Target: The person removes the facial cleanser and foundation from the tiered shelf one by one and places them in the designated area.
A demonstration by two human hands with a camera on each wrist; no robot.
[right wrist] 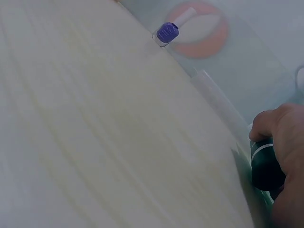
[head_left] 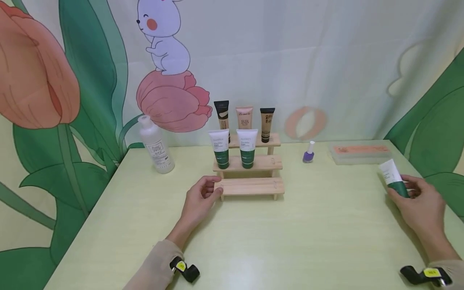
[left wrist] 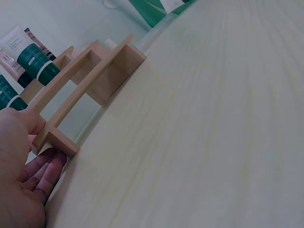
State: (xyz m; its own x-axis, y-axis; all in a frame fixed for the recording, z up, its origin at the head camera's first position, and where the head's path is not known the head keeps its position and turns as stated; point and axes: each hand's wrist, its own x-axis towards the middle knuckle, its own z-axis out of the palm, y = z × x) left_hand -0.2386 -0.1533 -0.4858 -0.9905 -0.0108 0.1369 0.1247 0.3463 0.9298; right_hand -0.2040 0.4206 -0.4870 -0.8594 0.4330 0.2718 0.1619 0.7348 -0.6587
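Observation:
My left hand [head_left: 198, 198] grips the left end of the lowest step of a wooden display stand [head_left: 250, 187]. In the left wrist view its thumb lies over the step and the fingers [left wrist: 51, 173] curl by the stand's end. At the far right my right hand [head_left: 422, 203] holds a white and green squeeze tube [head_left: 391, 174], tilted, with its green cap end in the fingers. Two matching tubes, one on the left [head_left: 222, 151] and one on the right [head_left: 247, 151], stand caps down on the middle step. The lowest step bears nothing.
On the top step stand a black-topped tube [head_left: 222, 112], a pink BB cream tube [head_left: 244, 117] and a tan tube [head_left: 266, 123]. A white bottle [head_left: 156, 145] is at left. Purple nail polish [head_left: 308, 155] and a clear flat case [head_left: 362, 159] lie toward the back right.

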